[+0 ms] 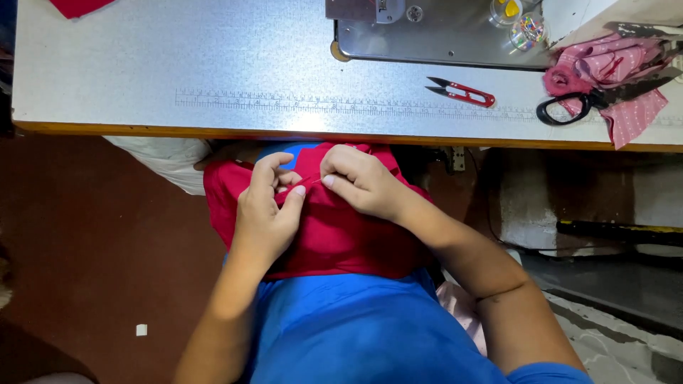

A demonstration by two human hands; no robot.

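From the head camera, looking straight down: the person sits at the near edge of the counter (142,64), with a piece of red fabric (334,227) bunched in the lap, over blue clothing (356,327), just below that edge. The left hand (267,206) and the right hand (359,179) meet over the upper part of the cloth. Both are closed narrowly, thumb and fingers pinching a small fold of the red fabric between them, fingertips almost touching each other. The fabric lies wholly off the counter, its top partly tucked under the wooden rim.

On the counter, well apart from the hands, a small red-handled thread snip (462,92) lies near the middle, just above a printed ruler strip (249,99) that runs along the near edge. Toward the right edge, black-handled scissors (590,99) rest against a heap of pink spotted cloth (615,75). At the far edge sits the metal bed of a sewing machine (434,32), with a clear pot of coloured bits (528,30) at its right corner. A red scrap (75,6) shows at the far left corner.

Under the counter, a white bundle (167,160) lies to the left of the lap, above the brown floor (85,249), where a small white bit (141,330) lies. Nothing lies between the hands and the fabric.
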